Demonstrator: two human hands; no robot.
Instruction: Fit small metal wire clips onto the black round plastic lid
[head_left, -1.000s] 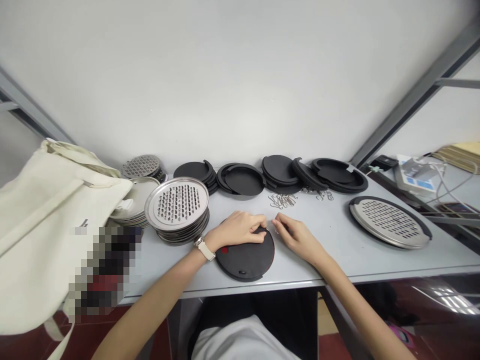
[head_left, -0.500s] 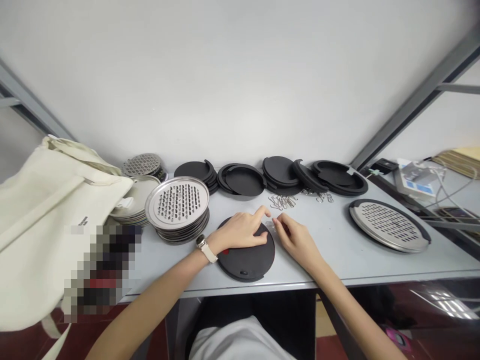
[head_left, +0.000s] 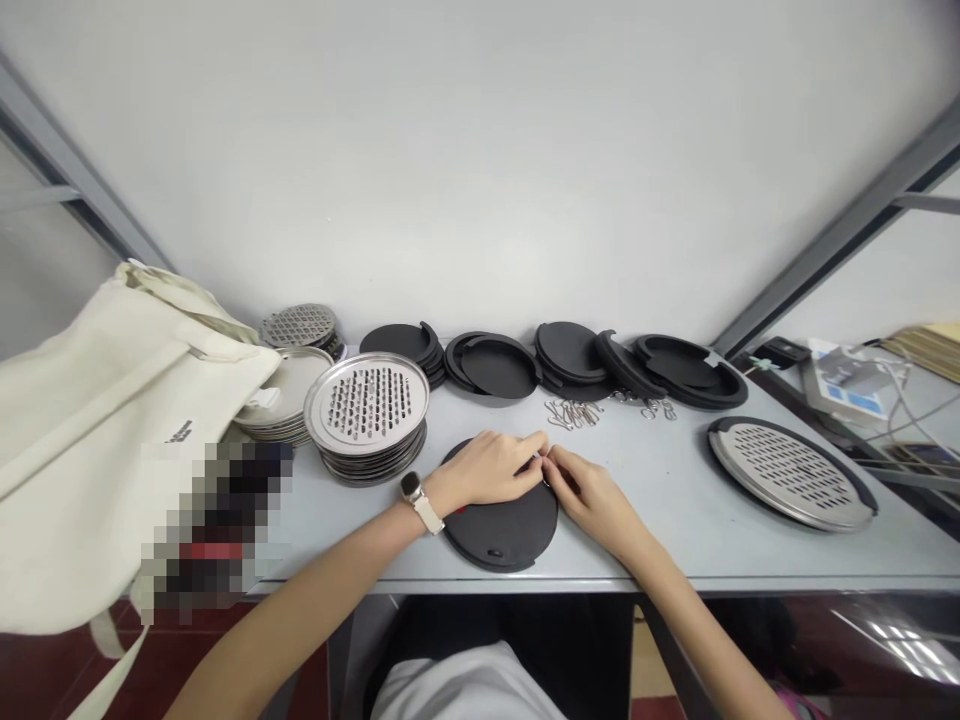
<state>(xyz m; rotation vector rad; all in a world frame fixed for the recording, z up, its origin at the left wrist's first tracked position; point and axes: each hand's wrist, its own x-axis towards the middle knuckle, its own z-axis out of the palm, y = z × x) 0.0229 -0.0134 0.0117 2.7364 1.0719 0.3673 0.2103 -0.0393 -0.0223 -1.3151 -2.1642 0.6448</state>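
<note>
A round black plastic disc (head_left: 504, 535) lies flat near the table's front edge, with a small red patch partly hidden beneath my left wrist. My left hand (head_left: 491, 468) reaches across the disc, thumb and index finger pinched together at its right rim. There the fingertips of my right hand (head_left: 589, 490) meet them, also pinched. Between both sets of fingertips is a small shiny wire hook (head_left: 547, 481), mostly covered by the fingers. Just beyond the hands is a loose pile of wire hooks (head_left: 574, 413).
To the left stand a stack of round metal grater plates (head_left: 367, 405), plain metal discs (head_left: 300, 385) and a cream bag (head_left: 112, 430). Several black round holders (head_left: 499, 367) line the wall. On the right lies a grater plate in a black holder (head_left: 791, 470).
My left thumb and index finger have closed from a spread pose. Both hands have come together at the disc's right rim with the wire hook. The camera view has shifted slightly.
</note>
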